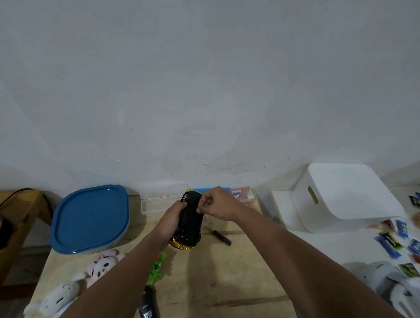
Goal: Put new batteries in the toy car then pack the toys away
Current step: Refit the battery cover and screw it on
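A yellow toy car [190,222] is held upside down above the wooden table [234,279], its black underside facing me. My left hand [171,219] grips its left side. My right hand [217,203] rests on the far end of the underside with fingertips pinched together; what they pinch is too small to tell. A black screwdriver [221,236] lies on the table just right of the car. A black remote control [147,307] lies near the front, under my left forearm.
A blue-lidded container [91,218] stands at the back left, a clear plastic box [157,203] behind the car. Two plush toys [98,269] and a green toy [157,268] lie at left. A white bin [344,195] and several wrapped snacks [418,245] are on the right.
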The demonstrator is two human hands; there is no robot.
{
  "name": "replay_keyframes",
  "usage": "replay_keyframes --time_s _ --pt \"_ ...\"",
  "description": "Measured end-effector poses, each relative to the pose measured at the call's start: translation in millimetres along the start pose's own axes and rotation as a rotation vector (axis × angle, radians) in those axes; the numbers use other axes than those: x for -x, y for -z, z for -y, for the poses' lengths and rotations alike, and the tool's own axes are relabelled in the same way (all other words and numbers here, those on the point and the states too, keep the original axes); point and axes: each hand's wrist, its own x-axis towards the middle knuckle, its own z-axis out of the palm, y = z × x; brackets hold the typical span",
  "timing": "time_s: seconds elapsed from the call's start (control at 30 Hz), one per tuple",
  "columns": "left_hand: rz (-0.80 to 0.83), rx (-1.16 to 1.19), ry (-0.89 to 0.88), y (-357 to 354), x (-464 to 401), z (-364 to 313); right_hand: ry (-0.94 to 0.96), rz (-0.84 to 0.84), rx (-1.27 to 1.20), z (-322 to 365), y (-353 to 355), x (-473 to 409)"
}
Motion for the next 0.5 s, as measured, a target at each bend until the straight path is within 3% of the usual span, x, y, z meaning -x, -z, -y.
replay_keyframes --time_s 0.23,0.5 --pt "0.005 0.148 0.055 6 -5 -2 0.11 -0.082 0.01 6 -11 4" --pt "-0.001 0.061 0.051 4 -2 -4 0.075 0.025 0.022 7 -10 1"
